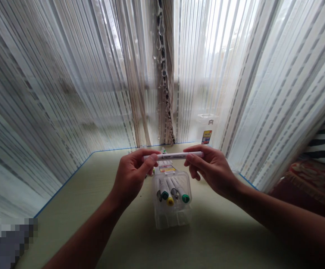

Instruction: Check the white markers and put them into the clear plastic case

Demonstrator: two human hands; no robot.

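Note:
Between my two hands a white marker (pixel 173 156) is held level, with dark print along its barrel. My left hand (pixel 133 170) pinches its left end between thumb and fingers. The right end is gripped by my right hand (pixel 211 166) in the same way. Just below and nearer to me stands a clear plastic box (pixel 172 220) on the table. Several white markers (pixel 176 185) lie in it, their caps green, yellow and grey. A yellow and red label (pixel 167 169) shows at the box's far side.
The pale table (pixel 81 198) has a blue edge. Behind it hang striped string curtains (pixel 75 74) with a beaded strand (pixel 163 71). A second clear case (pixel 206 129) with a label stands at the back right. Partly hidden markers (pixel 164 150) lie behind my hands.

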